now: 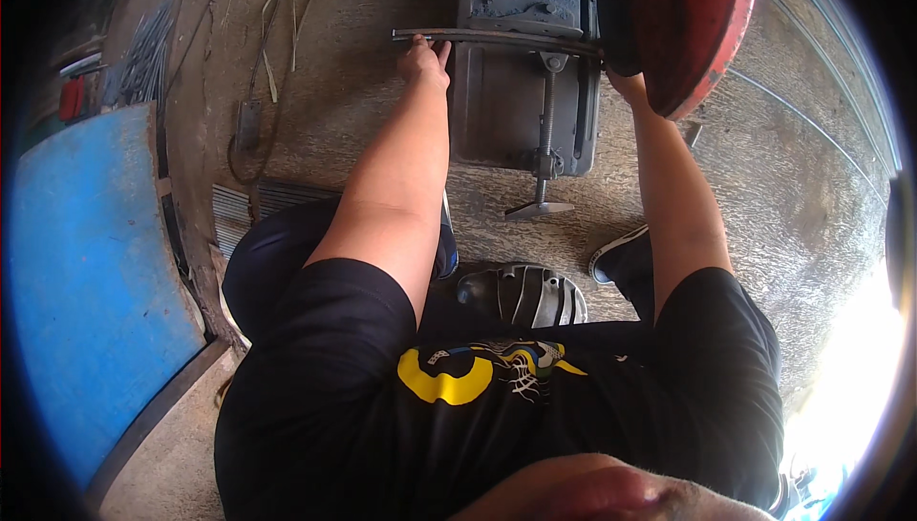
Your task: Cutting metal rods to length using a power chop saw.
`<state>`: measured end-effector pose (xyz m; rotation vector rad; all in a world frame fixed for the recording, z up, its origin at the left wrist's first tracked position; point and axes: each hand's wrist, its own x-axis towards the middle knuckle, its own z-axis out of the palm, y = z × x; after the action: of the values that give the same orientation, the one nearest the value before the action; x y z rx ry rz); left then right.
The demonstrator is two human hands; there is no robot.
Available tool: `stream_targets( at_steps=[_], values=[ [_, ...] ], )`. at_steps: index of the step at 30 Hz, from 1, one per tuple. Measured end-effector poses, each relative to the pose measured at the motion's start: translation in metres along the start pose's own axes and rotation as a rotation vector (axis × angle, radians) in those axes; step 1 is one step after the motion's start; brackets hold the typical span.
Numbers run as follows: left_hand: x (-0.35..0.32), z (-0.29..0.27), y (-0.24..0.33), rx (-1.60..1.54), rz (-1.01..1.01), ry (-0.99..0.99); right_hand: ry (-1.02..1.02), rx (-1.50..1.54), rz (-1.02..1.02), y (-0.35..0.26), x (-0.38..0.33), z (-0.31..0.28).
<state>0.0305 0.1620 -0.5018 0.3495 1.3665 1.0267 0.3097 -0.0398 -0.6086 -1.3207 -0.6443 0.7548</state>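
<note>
Reaching to the far middle with both hands: with the left hand [425,61], bent at the fingers and pinching the dark metal bar [497,37] near its left end; with the right hand [626,85], arriving beside the bar's right end, mostly hidden behind the red guard [705,39]. Cannot tell the right hand's grip. Laid from left to right across the dark machine base [482,129], sticking out past its left edge. Cannot tell whether single or paired.

Spread beneath everything, as a rough, worn brown floor [764,225]. Bent over it at the near side, in a black short-sleeved top [334,435] with a yellow print, with shoes near the machine base on both sides. Leaning at the left, as a big blue panel [91,263], scuffed on its surface. Standing at the far middle, as the machine base, crusted with dark grit toward the far end. Rising over its right side, as the curved red guard. Heaped at the far left, as a bundle of thin rods [143,58]. Lying between the feet, as a ribbed grey-and-black object [523,294]. Running toward the near side from just under the bar, as a threaded clamp screw [549,110], ending in a flat crosswise handle [540,209]. Stacked beside the left knee, as short grey rods [232,218]. Resting at the far left, as a small red item [72,99].
</note>
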Motion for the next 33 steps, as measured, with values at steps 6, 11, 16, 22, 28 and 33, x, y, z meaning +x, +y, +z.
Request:
stream_targets(
  at_steps=[6, 11, 16, 22, 28, 33],
  values=[
    [0.002, -0.001, -0.002, 0.000, 0.002, 0.014, -0.053, 0.072, 0.066, 0.019, 0.007, -0.013],
    [0.001, -0.002, -0.001, 0.007, 0.008, -0.023, -0.051, 0.019, 0.065, 0.024, 0.004, -0.020],
    [-0.004, -0.001, 0.000, 0.021, 0.039, -0.008, -0.045, 0.004, 0.062, 0.019, 0.000, -0.022],
    [-0.004, -0.002, 0.003, -0.002, 0.032, -0.022, -0.050, -0.012, 0.062, 0.017, 0.001, -0.020],
    [-0.007, 0.001, 0.006, -0.010, 0.024, 0.018, -0.055, -0.025, 0.047, 0.012, 0.008, -0.017],
    [-0.009, 0.004, 0.007, -0.004, 0.031, 0.074, -0.051, -0.034, 0.028, 0.004, 0.012, -0.022]
  ],
)
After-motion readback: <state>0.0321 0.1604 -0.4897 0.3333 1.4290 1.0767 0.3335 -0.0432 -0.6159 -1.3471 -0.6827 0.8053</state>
